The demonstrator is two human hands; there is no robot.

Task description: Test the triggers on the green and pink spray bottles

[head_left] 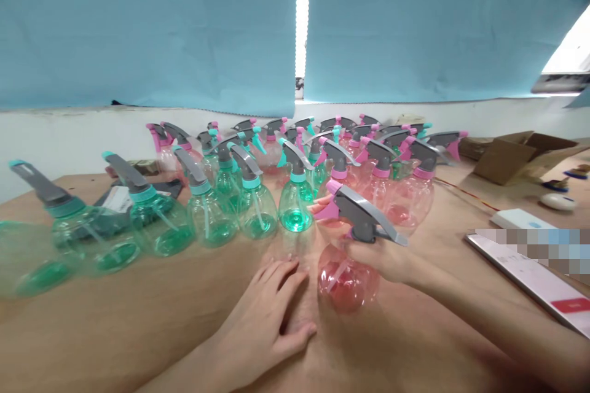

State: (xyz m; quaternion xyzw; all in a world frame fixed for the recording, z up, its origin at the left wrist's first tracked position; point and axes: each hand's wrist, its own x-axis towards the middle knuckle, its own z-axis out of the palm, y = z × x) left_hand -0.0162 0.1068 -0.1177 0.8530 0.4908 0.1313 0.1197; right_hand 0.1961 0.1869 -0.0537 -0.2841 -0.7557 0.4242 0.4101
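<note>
A pink spray bottle [349,285] with a grey and pink trigger head stands in front of me, slightly tilted. My right hand [337,228] is wrapped round its neck from behind, fingers by the pink trigger; part of the hand is hidden by the bottle. Just left of that bottle, my left hand [276,304] lies palm down on the table, fingers spread, holding nothing. Beyond both hands stands a green spray bottle [296,206], nearest to my right fingertips. A pink spray bottle [410,199] is behind my right wrist.
Several green bottles [214,221] line the left side, with more pink and green ones behind. At right are a phone [520,276], a white box [523,219], a cardboard box [520,156] and a red cord [468,193]. Blue curtains [147,31] hang behind the table [152,319].
</note>
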